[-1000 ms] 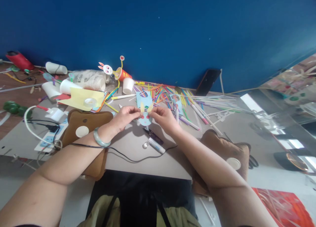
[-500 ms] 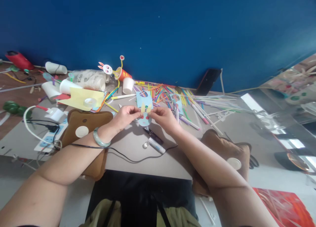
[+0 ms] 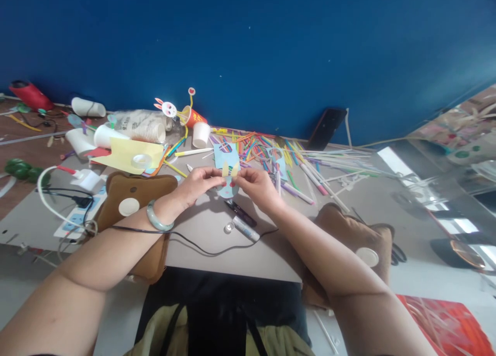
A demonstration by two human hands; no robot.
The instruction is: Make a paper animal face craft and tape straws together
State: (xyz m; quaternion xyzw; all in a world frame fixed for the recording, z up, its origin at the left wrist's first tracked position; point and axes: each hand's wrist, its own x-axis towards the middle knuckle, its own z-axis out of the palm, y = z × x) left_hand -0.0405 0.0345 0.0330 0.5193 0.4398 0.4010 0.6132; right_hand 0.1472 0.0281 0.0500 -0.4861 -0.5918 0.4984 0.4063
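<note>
Between my two hands is a light blue paper rabbit head (image 3: 227, 191) with two pale yellow ears standing up. My left hand (image 3: 199, 184) pinches its left edge, thumb against fingers. My right hand (image 3: 258, 187) pinches the other edge near the right ear. The fingertips cover part of the paper face. Behind it lies a light blue paper sheet (image 3: 221, 157) with cut-out holes. Below the hands a dark pen-like tool (image 3: 245, 214) rests on the table, beside a glue stick (image 3: 246, 229) and its small cap (image 3: 228, 227).
Coloured pipe cleaners and markers (image 3: 267, 152) spread behind my hands. At left are yellow paper (image 3: 116, 154) with a tape roll (image 3: 141, 161), paper cups (image 3: 112, 136) and a power strip (image 3: 73, 219). A black cable (image 3: 211, 253) crosses the front. Brown cushions (image 3: 134, 242) flank me; a phone (image 3: 327, 127) leans on the wall.
The yellow ears have tilted slightly apart into a V, and the blue head has shifted a little. Both hands keep their pinch in nearly the same place.
</note>
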